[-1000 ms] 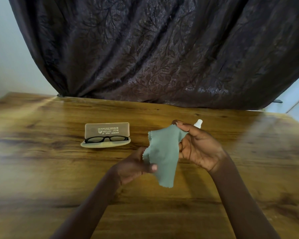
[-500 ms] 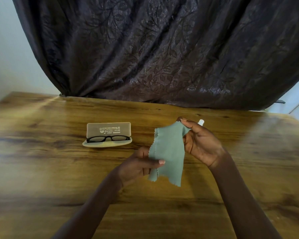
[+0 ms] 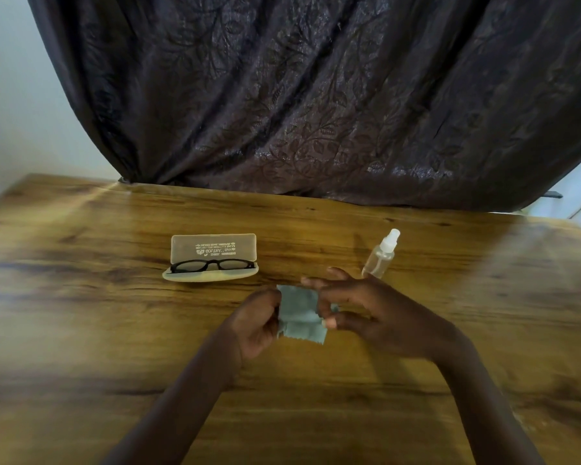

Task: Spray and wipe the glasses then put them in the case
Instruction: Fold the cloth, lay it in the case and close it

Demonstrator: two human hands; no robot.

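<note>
Black-framed glasses [image 3: 212, 265] lie in the open beige case [image 3: 212, 276], whose lid [image 3: 213, 248] stands up behind them, left of centre on the wooden table [image 3: 81, 313]. A small clear spray bottle [image 3: 381, 255] with a white nozzle lies on the table to the right of the case. Between my hands is a folded grey-green cleaning cloth [image 3: 299, 313]. My left hand [image 3: 257, 322] grips its left edge. My right hand [image 3: 373, 310] pinches its right side with thumb and fingers, just in front of the bottle.
A dark patterned curtain [image 3: 316, 112] hangs behind the table's far edge. A pale wall [image 3: 14, 95] shows at the left.
The cloth hung open and upright between my hands; now it is folded smaller and held lower. My right hand has dropped, uncovering the spray bottle behind it.
</note>
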